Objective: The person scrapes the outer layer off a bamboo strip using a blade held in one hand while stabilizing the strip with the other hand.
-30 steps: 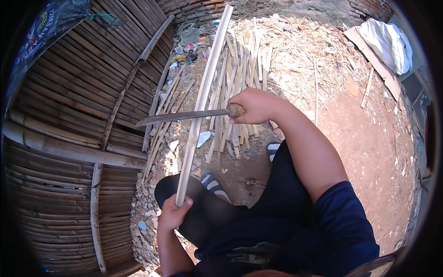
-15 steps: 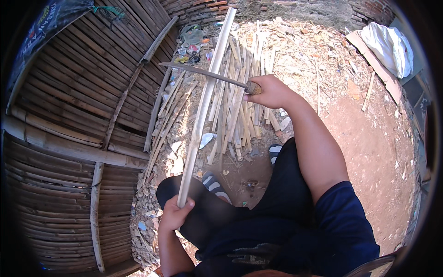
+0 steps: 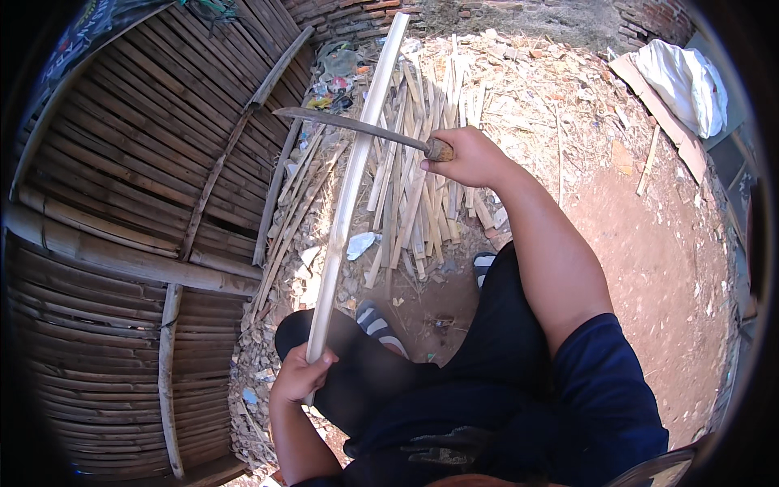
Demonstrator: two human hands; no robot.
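Observation:
A long pale split bamboo strip point(image 3: 345, 219) rises from my left knee toward the far brick wall. My left hand point(image 3: 302, 376) is closed round its near end. In my right hand point(image 3: 469, 158) is the wooden handle of a machete point(image 3: 357, 126), gripped with the fingers wrapped round it. The long dark blade points left and crosses the strip in its upper half. Whether the blade touches the strip or only passes over it, I cannot tell.
Beneath the strip lies a heap of split bamboo slats point(image 3: 418, 195) on littered ground. A slatted bamboo wall point(image 3: 122, 187) stands close on the left. At the far right are a white sack point(image 3: 682, 85) and a cardboard sheet point(image 3: 661, 122); a brick wall point(image 3: 357, 24) is at the back.
The bamboo strip and my left hand have shifted slightly left, the hand also a little nearer to me. My right hand and the machete have moved a little left too.

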